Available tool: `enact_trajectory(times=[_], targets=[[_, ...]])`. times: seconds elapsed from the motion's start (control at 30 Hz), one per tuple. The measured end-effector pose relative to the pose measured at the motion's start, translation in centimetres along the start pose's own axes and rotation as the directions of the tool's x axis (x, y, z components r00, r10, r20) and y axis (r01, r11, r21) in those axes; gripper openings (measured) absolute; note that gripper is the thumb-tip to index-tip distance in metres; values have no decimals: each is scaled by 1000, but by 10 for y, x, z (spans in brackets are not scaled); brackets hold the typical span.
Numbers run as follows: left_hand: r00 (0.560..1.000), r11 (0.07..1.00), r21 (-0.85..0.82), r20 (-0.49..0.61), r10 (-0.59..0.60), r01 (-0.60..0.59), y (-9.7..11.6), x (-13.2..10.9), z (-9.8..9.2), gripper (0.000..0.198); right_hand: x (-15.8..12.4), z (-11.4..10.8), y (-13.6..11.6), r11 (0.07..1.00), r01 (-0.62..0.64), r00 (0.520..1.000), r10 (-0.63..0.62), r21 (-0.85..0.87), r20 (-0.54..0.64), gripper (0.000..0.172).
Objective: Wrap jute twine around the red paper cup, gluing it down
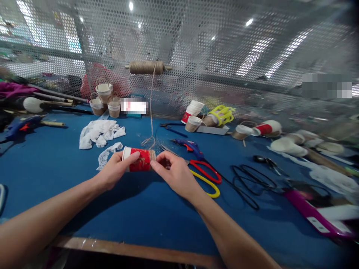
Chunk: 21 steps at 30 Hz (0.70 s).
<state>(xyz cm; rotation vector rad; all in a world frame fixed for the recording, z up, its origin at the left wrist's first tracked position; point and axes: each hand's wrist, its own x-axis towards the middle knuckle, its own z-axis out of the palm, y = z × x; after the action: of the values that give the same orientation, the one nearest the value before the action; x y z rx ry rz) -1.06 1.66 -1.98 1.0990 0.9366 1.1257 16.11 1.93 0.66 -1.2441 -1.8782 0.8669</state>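
A red and white paper cup [143, 161] lies on its side between my hands, its white rim toward the left. My left hand [119, 167] is wrapped round the rim end, thumb across the red print. Brown twine [152, 157] is wound around the cup's other end. There my right hand [174, 170] has its thumb and fingers pinched at the twine. From the cup a strand [152, 112] runs up to a twine roll [146, 67] on a rod. Scissors [206, 175] with red and yellow handles lie beside my right hand.
White lace [101, 131] lies behind my left hand. A blue glue gun [189, 147] and pliers [174, 128] lie beyond my right. Small twine-wrapped cups [104, 93] stand back left. Black cable [249, 181] and a purple power strip [311, 215] are on the right.
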Motion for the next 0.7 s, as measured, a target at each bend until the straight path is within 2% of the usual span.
enact_trajectory(times=[0.07,0.17,0.27,0.33,0.4,0.47,0.57,0.63,0.7], targets=[[999,996,77,40,34,-37,2,-1,-1,24,4,-3,2,976,-124,992,115,180,56,23],[989,960,249,107,106,-130,5,-4,-2,17,8,-6,6,870,-285,958,254,403,132,28],[979,915,353,131,157,-194,7,-7,-2,12,11,-8,8,808,-341,940,301,481,160,24],[982,918,356,126,140,-176,7,-6,-2,10,11,-7,9,799,-335,942,296,499,159,22],[991,959,264,115,72,-100,8,-5,-2,14,10,-6,8,812,-304,953,265,498,150,21],[995,997,82,98,-22,14,9,-3,-2,21,8,-5,6,848,-255,967,214,465,141,20],[983,974,-143,92,-161,174,9,0,-2,27,5,-3,4,911,-184,979,137,368,150,21],[974,957,-184,89,-209,223,10,0,-2,24,5,-3,4,944,-141,987,111,300,115,22],[976,957,-190,71,-207,217,10,-1,0,21,6,-3,6,967,-96,995,95,237,14,22]])
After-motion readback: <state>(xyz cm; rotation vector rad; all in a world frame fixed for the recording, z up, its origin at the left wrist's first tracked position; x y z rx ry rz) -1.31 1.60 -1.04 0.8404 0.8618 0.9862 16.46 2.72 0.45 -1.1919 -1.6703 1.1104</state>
